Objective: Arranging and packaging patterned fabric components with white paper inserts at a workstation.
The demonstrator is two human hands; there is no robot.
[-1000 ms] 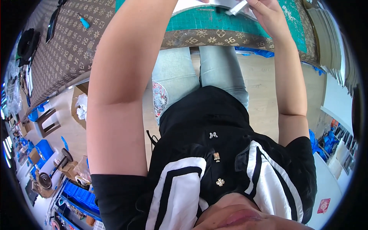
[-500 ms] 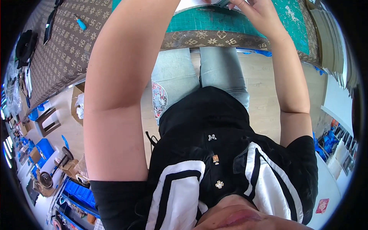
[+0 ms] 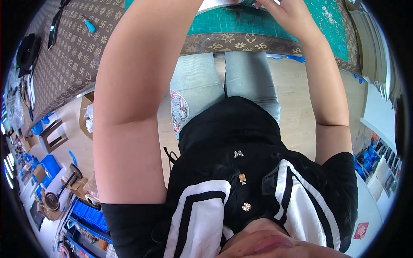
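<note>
At the top edge, my right hand (image 3: pixel 291 18) is bent inward, its fingers drawn together at a small grey-green piece (image 3: pixel 248 2) that the frame cuts off. What kind of thing it is does not show. My left forearm (image 3: pixel 148 51) runs up out of the picture; of that hand at most a fingertip shows beside the piece, so its grip is hidden. Beneath the hands lies a white sheet (image 3: pixel 211 5) with a curved near edge. It rests on a green cutting mat (image 3: pixel 219 21), which is scuffed pale on the right.
Brown patterned cloth (image 3: pixel 69 56) covers the table. A turquoise-handled tool (image 3: pixel 89 26) and a long black strip-shaped thing (image 3: pixel 53 28) lie at the left. Stacked sheets (image 3: pixel 372 47) stand at the right edge. A dark stool (image 3: pixel 53 136) and an open carton (image 3: pixel 87 114) are on the floor.
My right hand and the grey-green piece have shifted slightly upward, so less of them shows. My left fingertips have nearly slipped past the top edge. The table things stay put.
</note>
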